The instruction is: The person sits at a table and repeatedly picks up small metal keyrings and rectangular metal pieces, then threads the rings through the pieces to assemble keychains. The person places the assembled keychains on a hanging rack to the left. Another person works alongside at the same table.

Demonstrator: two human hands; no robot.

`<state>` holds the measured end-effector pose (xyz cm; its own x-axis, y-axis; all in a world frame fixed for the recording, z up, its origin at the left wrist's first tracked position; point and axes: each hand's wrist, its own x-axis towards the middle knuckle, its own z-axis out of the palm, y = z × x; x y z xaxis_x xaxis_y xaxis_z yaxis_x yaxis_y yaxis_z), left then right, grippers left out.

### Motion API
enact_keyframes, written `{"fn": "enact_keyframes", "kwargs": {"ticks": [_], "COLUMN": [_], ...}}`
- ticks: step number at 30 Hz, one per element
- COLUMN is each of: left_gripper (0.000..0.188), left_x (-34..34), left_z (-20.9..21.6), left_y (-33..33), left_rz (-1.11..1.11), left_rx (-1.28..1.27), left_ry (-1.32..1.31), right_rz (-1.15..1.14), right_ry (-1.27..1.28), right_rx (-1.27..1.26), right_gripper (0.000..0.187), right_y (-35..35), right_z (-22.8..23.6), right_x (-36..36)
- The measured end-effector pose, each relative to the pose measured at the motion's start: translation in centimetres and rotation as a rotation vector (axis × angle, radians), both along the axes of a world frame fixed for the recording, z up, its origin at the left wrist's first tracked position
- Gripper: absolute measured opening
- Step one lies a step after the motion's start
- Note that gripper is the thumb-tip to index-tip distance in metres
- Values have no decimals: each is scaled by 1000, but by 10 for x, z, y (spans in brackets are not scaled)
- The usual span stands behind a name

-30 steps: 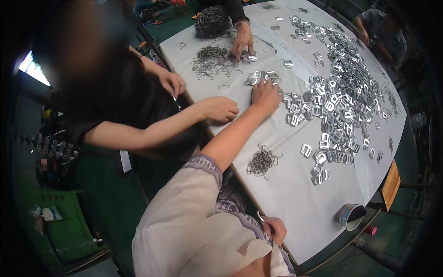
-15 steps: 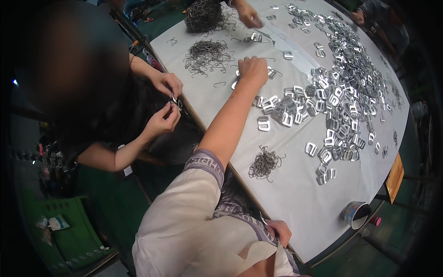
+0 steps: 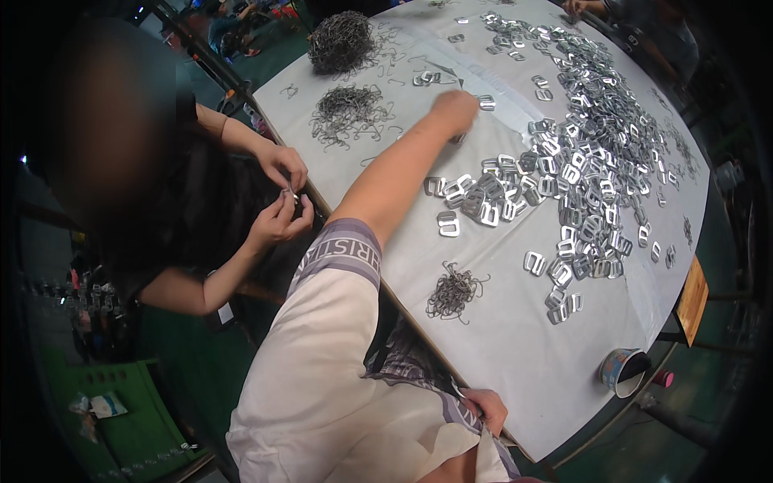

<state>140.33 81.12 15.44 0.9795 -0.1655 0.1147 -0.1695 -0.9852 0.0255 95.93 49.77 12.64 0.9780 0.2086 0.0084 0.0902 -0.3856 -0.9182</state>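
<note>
Head view — left hand (image 3: 456, 113) is way out over the white table (image 3: 531, 386), blurry, beside a loose silver buckle (image 3: 486, 103); can't tell how open its fingers are or what they've got. Right hand (image 3: 488, 407) is curled at the table edge, grip unclear — main buckle heap (image 3: 600, 157) lies off right.

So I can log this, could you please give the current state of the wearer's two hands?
Left hand: blurred beside a metal buckle; grip cannot be told.
Right hand: looks curled; whether it holds anything cannot be told.
</note>
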Motion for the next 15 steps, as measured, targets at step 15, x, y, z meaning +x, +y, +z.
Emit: {"fn": "enact_keyframes", "kwargs": {"ticks": [15], "left_gripper": [18], "left_x": [27], "left_z": [-13], "left_y": [12], "left_rz": [-12], "left_rx": [215], "left_ry": [52], "right_rz": [-5], "right_ry": [-32], "right_rx": [22], "right_gripper": [20], "right_y": [4], "right_z": [10], "right_x": [9]}}
